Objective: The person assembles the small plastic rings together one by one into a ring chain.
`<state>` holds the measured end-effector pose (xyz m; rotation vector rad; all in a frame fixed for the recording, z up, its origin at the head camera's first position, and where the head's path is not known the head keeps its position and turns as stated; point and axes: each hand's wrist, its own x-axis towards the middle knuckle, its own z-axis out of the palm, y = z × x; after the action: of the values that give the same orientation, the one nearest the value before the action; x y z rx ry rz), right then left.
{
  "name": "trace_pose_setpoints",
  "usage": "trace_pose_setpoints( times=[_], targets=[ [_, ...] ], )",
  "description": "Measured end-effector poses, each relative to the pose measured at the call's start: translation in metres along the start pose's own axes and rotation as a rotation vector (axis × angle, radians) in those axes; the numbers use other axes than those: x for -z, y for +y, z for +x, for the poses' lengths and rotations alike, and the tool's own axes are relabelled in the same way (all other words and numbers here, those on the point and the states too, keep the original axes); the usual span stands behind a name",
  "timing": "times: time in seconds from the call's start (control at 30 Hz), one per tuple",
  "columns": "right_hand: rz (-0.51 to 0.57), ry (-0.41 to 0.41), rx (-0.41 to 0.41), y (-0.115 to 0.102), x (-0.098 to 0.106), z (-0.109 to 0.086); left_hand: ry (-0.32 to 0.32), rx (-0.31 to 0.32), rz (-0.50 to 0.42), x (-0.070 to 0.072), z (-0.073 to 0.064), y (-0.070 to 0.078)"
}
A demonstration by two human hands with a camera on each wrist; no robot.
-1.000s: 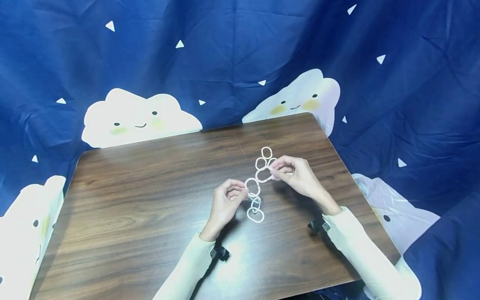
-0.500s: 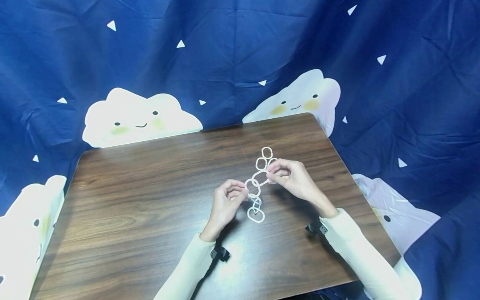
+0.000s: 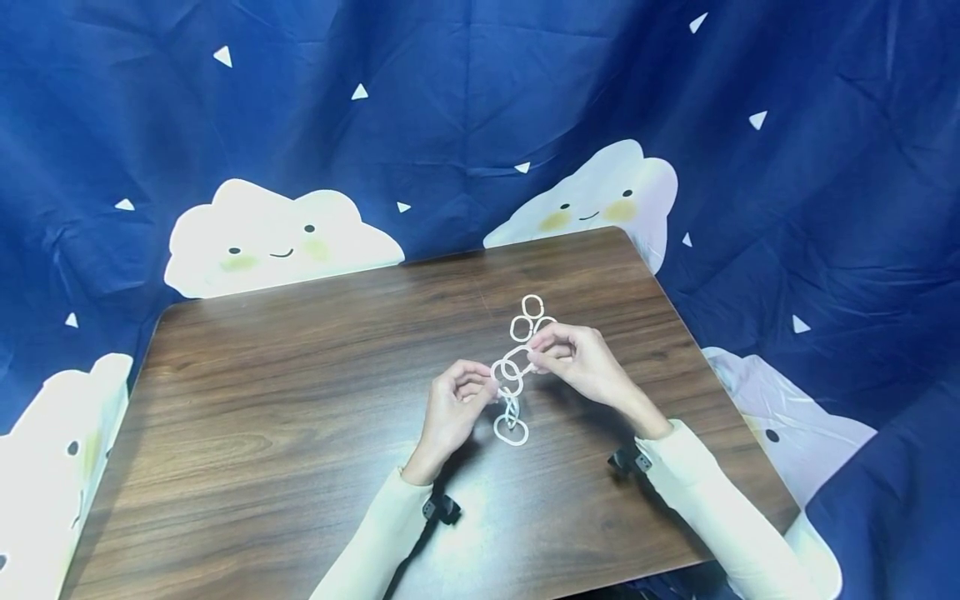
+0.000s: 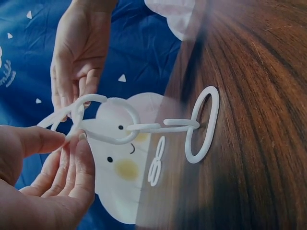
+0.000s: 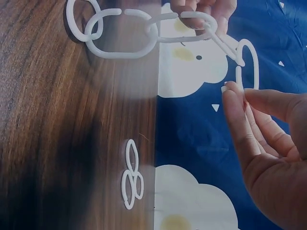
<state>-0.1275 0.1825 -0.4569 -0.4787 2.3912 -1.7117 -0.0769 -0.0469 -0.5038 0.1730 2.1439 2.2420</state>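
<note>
Links, white and overlapping, are pinched, one by the left hand, another by the right hand.

no legible text, white lettering on blue cloth, left wrist view, too blurred to read

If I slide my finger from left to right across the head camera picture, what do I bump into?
Cloud at the left edge → smiling cloud behind the table's left part → left-hand grip → bottom ring of the white chain → right-hand grip → right-side cloud.
</note>
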Motion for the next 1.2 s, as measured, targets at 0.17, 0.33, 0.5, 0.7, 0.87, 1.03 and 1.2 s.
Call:
trace_pose_setpoints(
  times=[0.17, 0.33, 0.5, 0.7, 0.87, 1.03, 1.2],
  targets=[
    [0.005, -0.011, 0.001, 0.0025, -0.0008, 0.0008, -0.009, 0.008, -0.002, -0.0003, -0.0003, 0.0007],
    [0.005, -0.018, -0.011, 0.0022, -0.0019, 0.0008, -0.013, 0.018, 0.011, -0.0004, 0.0000, 0.0021],
    [0.023, -0.026, -0.017, 0.0032, -0.0036, 0.0020, -0.026, 0.022, 0.029, -0.0004, 0.0004, 0.0034],
    [0.033, -0.026, -0.020, 0.0026, -0.0040, 0.0027, -0.031, 0.022, 0.030, -0.0010, 0.0013, 0.0050],
    [0.028, -0.025, -0.014, 0.0031, -0.0054, 0.0028, -0.032, 0.023, 0.022, -0.0028, 0.0013, 0.0042],
    [0.018, -0.031, 0.003, 0.0038, -0.0065, 0.0036, -0.036, 0.017, 0.030, -0.0040, 0.0008, 0.0033],
    [0.012, -0.027, 0.013, 0.0042, -0.0054, 0.0043, -0.033, 0.012, 0.028, -0.0039, 0.0010, 0.0025]
  ],
)
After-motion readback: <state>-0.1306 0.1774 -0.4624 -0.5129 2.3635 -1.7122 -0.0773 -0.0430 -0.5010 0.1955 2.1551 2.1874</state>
